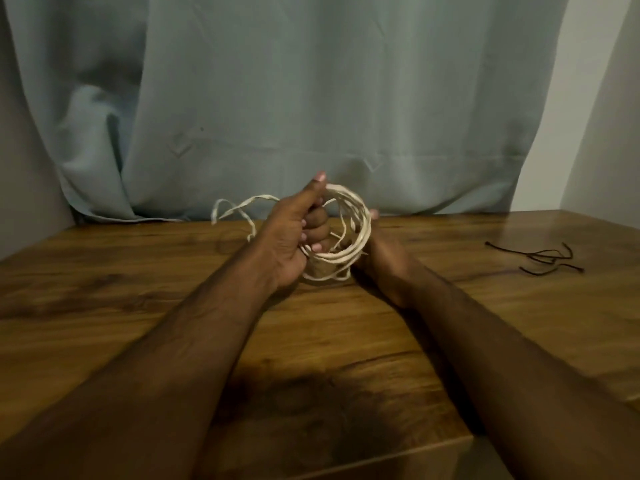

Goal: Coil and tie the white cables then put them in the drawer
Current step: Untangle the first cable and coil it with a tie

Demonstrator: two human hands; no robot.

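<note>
**White cable coiled between both hands at frame centre**

While the left hand (294, 233) curls its grip round the white cable (346, 230), the coil hangs above the worktop (450, 323) at frame centre. The right hand (377, 258) holds its far side, grip mostly hidden. A loose end trails left. Dark ties (543, 258) lie at right, near a grey curtain (311, 98).
</note>
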